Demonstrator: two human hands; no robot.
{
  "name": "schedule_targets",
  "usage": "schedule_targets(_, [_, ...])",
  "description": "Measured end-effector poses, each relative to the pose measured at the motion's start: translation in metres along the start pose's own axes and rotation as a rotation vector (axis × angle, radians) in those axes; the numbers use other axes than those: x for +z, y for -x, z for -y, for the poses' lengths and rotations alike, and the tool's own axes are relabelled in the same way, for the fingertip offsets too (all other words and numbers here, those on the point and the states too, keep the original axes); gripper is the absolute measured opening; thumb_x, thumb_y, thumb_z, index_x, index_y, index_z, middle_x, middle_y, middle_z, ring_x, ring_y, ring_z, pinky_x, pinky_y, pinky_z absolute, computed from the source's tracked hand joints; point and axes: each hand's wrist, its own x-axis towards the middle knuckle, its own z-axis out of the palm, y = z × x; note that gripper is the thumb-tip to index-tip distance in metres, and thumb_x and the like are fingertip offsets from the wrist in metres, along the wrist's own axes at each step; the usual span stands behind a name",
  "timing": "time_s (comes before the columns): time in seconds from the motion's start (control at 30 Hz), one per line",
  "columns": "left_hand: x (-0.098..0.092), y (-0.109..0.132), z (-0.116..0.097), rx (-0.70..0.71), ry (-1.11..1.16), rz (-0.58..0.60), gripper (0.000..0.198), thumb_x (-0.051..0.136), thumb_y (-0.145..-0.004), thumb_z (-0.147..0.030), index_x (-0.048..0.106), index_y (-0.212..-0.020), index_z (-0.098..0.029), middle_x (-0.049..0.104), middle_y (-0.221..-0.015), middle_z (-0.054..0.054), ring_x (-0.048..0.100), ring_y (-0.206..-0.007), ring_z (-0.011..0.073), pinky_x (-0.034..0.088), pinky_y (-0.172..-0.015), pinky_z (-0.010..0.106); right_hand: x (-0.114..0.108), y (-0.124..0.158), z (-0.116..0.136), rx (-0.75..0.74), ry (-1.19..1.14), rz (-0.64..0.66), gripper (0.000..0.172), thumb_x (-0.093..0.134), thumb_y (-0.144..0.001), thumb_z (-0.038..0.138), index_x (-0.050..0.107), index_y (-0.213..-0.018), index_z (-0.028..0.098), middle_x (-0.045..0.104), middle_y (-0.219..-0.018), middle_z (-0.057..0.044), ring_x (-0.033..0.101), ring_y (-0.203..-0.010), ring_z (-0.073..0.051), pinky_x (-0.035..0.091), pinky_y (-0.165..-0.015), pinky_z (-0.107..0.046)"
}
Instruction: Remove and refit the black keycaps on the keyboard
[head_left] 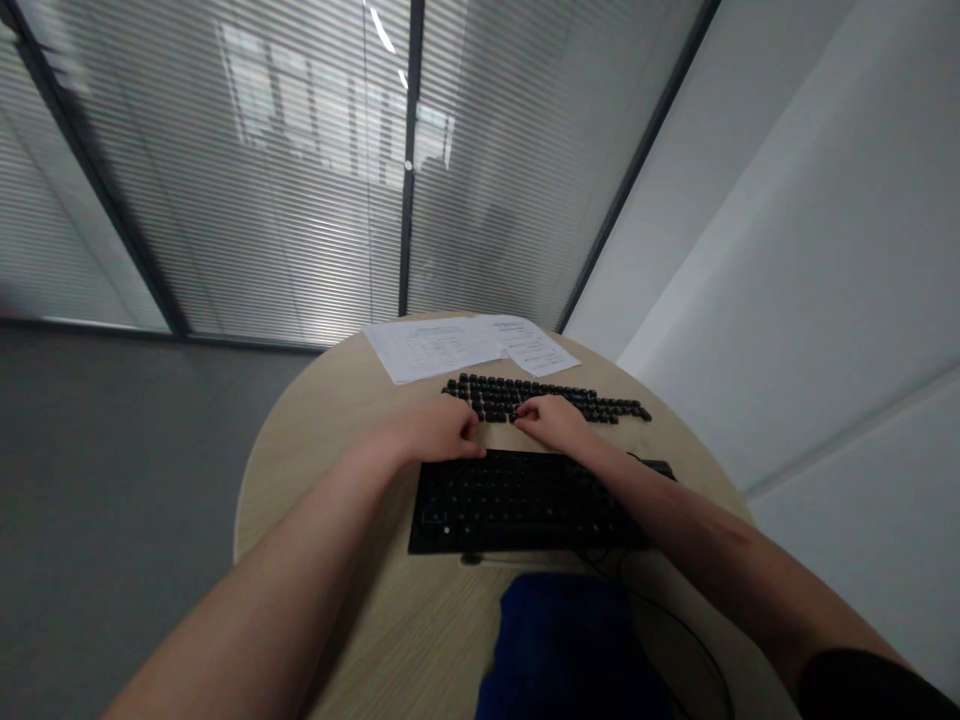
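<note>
Forearms (330, 530) stretch over the round, pale wood-grain table (281, 480), the right crossing the black rectangular keyboard (510, 500). Beyond, the left hand (442, 428) curls inward; the right hand (553, 420) bends over small black blocky keycaps (495, 405) in rows. Whether either pinches one, I cannot tell. White printed sheets (431, 345) lie farther.

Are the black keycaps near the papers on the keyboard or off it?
Off it: the keycaps lie in rows on the table, which shows between them and the keyboard.
</note>
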Motion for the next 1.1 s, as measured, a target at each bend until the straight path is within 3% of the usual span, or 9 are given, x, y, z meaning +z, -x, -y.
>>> schedule_targets(0.53, [-0.0066, 0.0033, -0.0090, 0.048, 0.015, -0.063, 0.031, 0.069, -0.083, -0.043, 0.057, -0.065, -0.021, 0.059, -0.064, 0.000, 0.051, -0.060, 0.0153, 0.031, -0.057, 0.030, 0.0023, 0.0020, 0.0039, -0.040, 0.011, -0.043, 0.023, 0.072, -0.090, 0.033, 0.079, -0.111, 0.027, 0.080, -0.100, -0.001, 0.072, -0.095, -0.020, 0.051, -0.082, -0.028])
schedule_targets(1.1, [-0.0029, -0.0010, -0.0040, 0.053, 0.011, -0.043, 0.029, 0.067, -0.084, -0.047, 0.061, -0.071, -0.021, 0.060, -0.066, 0.001, 0.051, -0.061, 0.0163, 0.031, -0.058, 0.031, 0.0071, -0.0010, 0.0050, -0.037, 0.000, -0.072, 0.016, 0.073, -0.090, 0.032, 0.079, -0.103, 0.026, 0.081, -0.099, -0.001, 0.072, -0.093, -0.021, 0.050, -0.077, -0.028])
